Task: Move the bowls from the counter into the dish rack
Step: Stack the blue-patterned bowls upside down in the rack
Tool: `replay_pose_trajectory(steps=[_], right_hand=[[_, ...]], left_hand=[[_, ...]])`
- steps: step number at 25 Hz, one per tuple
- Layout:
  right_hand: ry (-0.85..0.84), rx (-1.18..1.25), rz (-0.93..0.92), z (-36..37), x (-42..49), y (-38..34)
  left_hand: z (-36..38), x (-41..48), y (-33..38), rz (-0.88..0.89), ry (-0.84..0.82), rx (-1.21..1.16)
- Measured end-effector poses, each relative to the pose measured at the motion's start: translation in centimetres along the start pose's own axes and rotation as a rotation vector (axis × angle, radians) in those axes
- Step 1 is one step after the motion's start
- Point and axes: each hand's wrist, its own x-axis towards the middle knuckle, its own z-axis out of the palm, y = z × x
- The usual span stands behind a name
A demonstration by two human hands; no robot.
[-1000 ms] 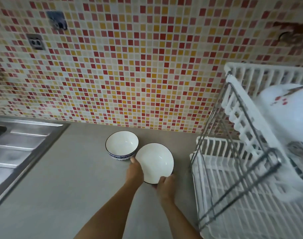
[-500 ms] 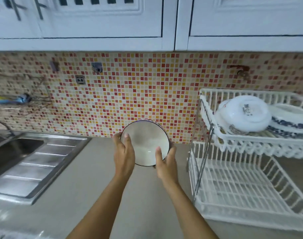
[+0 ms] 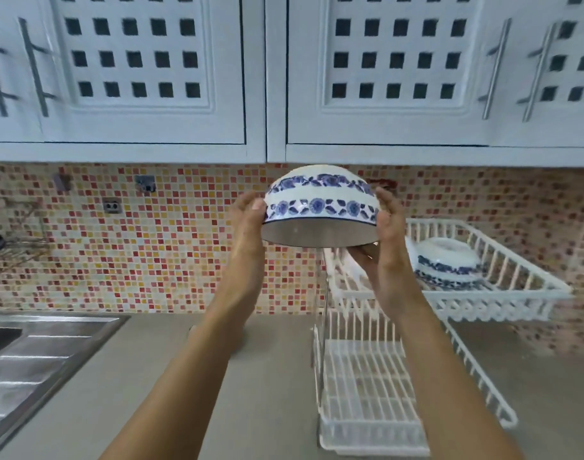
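Head view: 1 blue-patterned bowl (image 3: 320,204), inverted, held in mid-air left of the dish rack (image 3: 503,293). Left hand (image 3: 249,220) and right hand (image 3: 385,227) clasp opposite sides, fingers curled closed on it. Advice: keep it level, lower onto the upper tier beside the stacked bowls (image 3: 446,263).

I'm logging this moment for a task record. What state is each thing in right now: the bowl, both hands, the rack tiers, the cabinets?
Blue-patterned bowl: upside down, held in the air.
Left hand: grip shut on the bowl's left side.
Right hand: grip shut on the bowl's right side.
Dish rack upper tier: holds upside-down bowls.
Dish rack lower tier: nothing visible in it.
Cabinet doors: closed.
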Motion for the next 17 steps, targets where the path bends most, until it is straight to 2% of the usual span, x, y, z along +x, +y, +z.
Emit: replay_pose_trajectory(steps=[4, 6, 8, 12, 17], right_hand=[[-0.075, -0.124, -0.008, -9.1, 1.4, -2.6], [-0.114, -0.224, -0.005, -13.8, 2.7, -4.1], [-0.159, -0.322, 0.009, -18.9, 4.3, -5.7], [-0.263, -0.548, -0.029, -26.8, 6.5, -7.1], [-0.341, -0.527, 0.071, -34.3, 8.6, -3.8]], left_hand=[[7.9, 1.6, 0.2, 0.006, -0.153, -0.039], [11.5, 2.8, -0.3, 0.055, -0.306, -0.028], [15.3, 3.4, -0.1, 0.099, -0.443, 0.062], [21.1, 5.2, -0.1, 0.149, -0.563, 0.305], [25.8, 8.7, -2.7, 0.069, -0.755, 0.510]])
